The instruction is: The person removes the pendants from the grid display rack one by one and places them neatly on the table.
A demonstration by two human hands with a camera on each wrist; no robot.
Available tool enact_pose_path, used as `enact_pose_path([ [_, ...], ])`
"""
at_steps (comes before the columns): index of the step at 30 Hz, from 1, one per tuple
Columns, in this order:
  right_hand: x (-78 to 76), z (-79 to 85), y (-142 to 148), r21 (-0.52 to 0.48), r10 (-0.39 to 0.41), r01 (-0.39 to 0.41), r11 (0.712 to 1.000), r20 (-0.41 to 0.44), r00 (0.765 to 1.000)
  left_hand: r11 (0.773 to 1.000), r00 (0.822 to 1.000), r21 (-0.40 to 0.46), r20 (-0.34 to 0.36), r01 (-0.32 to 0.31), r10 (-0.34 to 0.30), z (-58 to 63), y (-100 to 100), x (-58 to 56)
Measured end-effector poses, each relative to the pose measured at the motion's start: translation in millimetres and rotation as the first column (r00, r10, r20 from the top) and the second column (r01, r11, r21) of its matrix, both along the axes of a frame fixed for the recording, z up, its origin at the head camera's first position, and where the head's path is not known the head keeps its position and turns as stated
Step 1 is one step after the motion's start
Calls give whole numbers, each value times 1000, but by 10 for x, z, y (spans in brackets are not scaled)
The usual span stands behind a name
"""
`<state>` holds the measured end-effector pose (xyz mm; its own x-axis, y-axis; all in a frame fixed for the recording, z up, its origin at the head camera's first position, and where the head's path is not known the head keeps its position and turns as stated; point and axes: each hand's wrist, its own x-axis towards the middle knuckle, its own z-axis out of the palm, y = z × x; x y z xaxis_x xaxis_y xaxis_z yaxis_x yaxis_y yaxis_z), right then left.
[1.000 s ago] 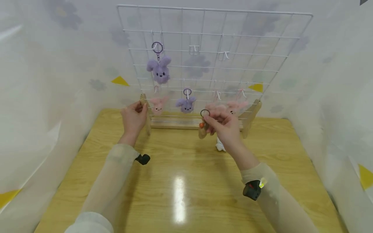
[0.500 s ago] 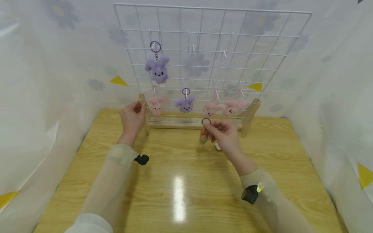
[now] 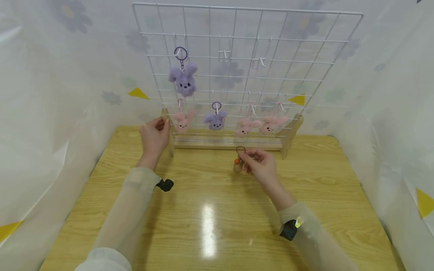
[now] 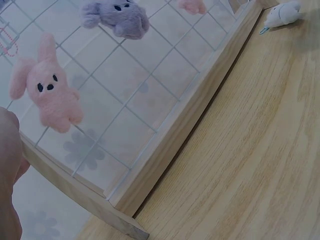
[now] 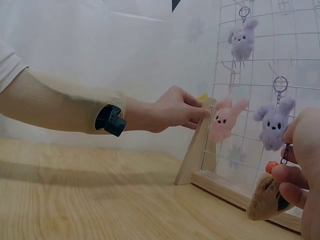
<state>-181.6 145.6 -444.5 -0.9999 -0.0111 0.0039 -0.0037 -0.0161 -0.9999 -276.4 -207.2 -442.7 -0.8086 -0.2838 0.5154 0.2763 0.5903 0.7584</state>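
My left hand (image 3: 155, 137) pinches the top of the wooden side support (image 3: 172, 145) of the white wire grid rack (image 3: 237, 77). Between the thumb and fingers of my right hand (image 3: 262, 165) is a keychain (image 5: 265, 197) with a brown furry charm, an orange bead and a metal ring, held over the table in front of the rack. On the rack hang a purple bunny keychain (image 3: 184, 83) at upper left, a second purple bunny keychain (image 3: 216, 121) low in the middle, and pink bunny keychains (image 3: 182, 123) at lower left and lower right.
Two upper hooks (image 3: 225, 56) carry nothing. A white plush keychain (image 4: 282, 14) lies on the wooden table (image 3: 183, 210) in the left wrist view; in the head view my right hand hides it. The right side support (image 3: 291, 137) stands behind that hand.
My right hand has moved down and toward me with the brown keychain, away from the rack, uncovering the pink bunnies at lower right. The left hand stays on the support.
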Motion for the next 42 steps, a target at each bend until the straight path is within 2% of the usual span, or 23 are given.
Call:
enact_pose_path([
  [10, 48, -209, 27, 3, -2, 2, 1000, -9, 1000, 1000, 1000, 10, -12, 19, -19, -2, -9, 3],
  [16, 90, -256, 35, 3, -1, 0, 1000, 4, 1000, 1000, 1000, 11, 11, 12, -12, -4, -7, 13],
  [23, 94, -306, 36, 11, -3, 3, 1000, 4, 1000, 1000, 1000, -10, -10, 3, -3, -1, -8, 12],
  [37, 53, -460, -7, -35, -73, 74, 997, 18, 997, 1000, 1000, -27, -7, -6, 6, -17, -12, -8],
  [42, 17, -489, -34, -22, -94, 94, 995, 27, 995, 1000, 1000, -18, -15, 2, -2, -21, -14, -7],
])
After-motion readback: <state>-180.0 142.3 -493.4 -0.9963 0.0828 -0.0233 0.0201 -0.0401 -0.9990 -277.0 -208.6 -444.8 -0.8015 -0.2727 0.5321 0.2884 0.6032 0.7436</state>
